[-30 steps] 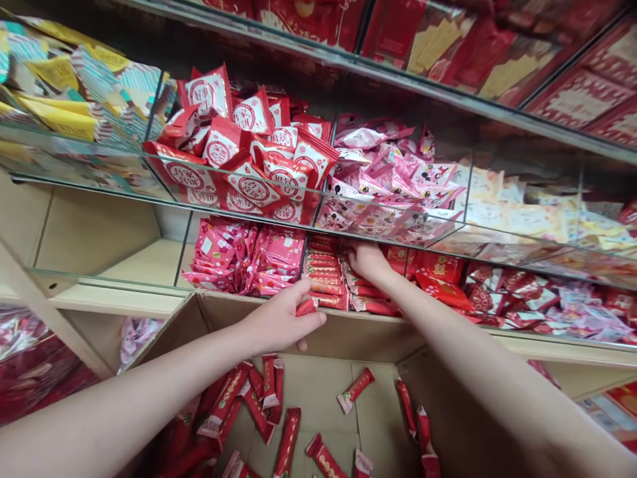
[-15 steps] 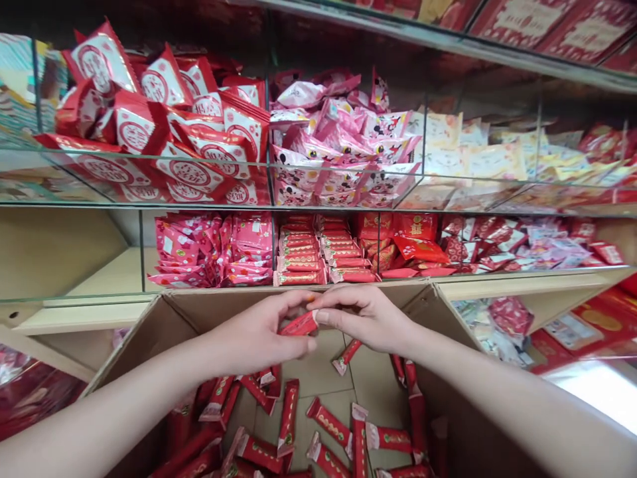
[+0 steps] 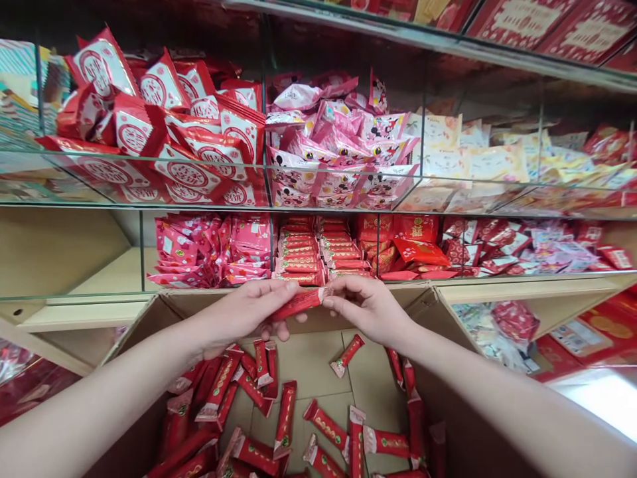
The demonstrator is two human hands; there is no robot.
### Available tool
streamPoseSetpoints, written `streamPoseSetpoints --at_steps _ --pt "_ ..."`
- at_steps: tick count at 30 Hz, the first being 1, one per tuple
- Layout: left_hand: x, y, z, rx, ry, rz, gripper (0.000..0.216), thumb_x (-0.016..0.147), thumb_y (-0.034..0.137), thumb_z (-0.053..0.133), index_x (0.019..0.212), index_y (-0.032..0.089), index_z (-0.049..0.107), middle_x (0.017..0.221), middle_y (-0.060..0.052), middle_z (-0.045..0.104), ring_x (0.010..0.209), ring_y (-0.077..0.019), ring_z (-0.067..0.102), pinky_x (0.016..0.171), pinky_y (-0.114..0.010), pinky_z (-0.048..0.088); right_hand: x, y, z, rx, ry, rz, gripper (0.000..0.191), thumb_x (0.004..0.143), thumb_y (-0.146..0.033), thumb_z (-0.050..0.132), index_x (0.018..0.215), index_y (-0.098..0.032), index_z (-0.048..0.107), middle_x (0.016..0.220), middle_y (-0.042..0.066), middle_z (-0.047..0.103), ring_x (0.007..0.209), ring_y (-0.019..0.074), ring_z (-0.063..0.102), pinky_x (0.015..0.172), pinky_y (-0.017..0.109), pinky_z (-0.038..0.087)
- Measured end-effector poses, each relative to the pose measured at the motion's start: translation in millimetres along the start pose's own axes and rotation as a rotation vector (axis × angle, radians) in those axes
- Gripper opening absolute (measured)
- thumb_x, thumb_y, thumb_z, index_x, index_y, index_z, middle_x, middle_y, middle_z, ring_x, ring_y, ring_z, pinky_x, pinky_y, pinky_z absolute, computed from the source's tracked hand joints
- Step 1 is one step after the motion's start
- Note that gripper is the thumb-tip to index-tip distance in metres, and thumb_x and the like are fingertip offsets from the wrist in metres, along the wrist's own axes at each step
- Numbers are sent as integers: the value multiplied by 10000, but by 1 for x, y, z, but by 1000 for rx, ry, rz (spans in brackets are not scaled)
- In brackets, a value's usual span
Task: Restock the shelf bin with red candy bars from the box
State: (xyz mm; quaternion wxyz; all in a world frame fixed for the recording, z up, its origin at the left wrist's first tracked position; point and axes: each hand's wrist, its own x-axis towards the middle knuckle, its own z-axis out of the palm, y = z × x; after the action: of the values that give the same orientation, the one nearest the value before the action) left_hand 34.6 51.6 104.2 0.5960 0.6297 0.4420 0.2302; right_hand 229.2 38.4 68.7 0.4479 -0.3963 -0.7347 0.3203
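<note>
Holding a red wrapped stick in the left hand, apparently pinching its pale end with the right hand. Hovering over loose sticks in a carton below the grip. Judged as two-handed adjusting; calls next for light, steady pressure.

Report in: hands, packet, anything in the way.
Left hand gripping red packet; right hand pinching its pale end. Packet over open carton. Loose packets below; no obstruction visible.
</note>
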Motion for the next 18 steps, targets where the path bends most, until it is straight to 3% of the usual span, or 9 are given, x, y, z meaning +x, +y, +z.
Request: streamPoseSetpoints --at_steps 5,10,12,14,16,18 --pt "1 -3 -2 -81 26 -32 219 693 378 625 824 203 640 700 42 590 514 -46 541 440 -127 358 -2 -4 -3 -294 52 -247 97 772 -165 510 793 -191 601 714 30 612 654 129 553 607 251 430" --pt "1 -3 0 -145 51 53 231 651 335 669 822 185 635 779 16 627 611 -83 554 608 -223 464 -1 -6 -3 -266 78 -270 128 773 -155 493 816 -207 603 780 39 617 742 149 566 693 292 443" --pt "2 -3 0 -105 62 132 231 663 311 661 844 170 626 798 -1 643 692 -112 566 681 -256 463 -1 -5 0 -140 111 -175 144 773 -169 486 858 -212 594 819 38 605 739 146 561 700 306 452" --pt "4 -5 1 -52 56 210 237 681 292 646 876 161 616 826 -16 655 782 -140 576 756 -281 447 -1 -4 3 135 126 19 181 782 -197 461 931 -212 564 826 29 588 669 128 560 646 309 477" --pt "6 -8 1 9 62 274 247 693 286 633 903 159 606 874 -29 658 841 -158 576 804 -299 432 0 -5 6 444 90 213 203 796 -257 444 969 -200 534 766 12 566 607 117 556 573 306 497" --pt "7 -11 2 79 79 317 246 699 289 623 904 155 602 910 -42 651 862 -170 575 818 -314 428 1 -5 8 601 69 293 208 763 -304 514 926 -178 539 707 -6 545 609 115 557 557 300 512"
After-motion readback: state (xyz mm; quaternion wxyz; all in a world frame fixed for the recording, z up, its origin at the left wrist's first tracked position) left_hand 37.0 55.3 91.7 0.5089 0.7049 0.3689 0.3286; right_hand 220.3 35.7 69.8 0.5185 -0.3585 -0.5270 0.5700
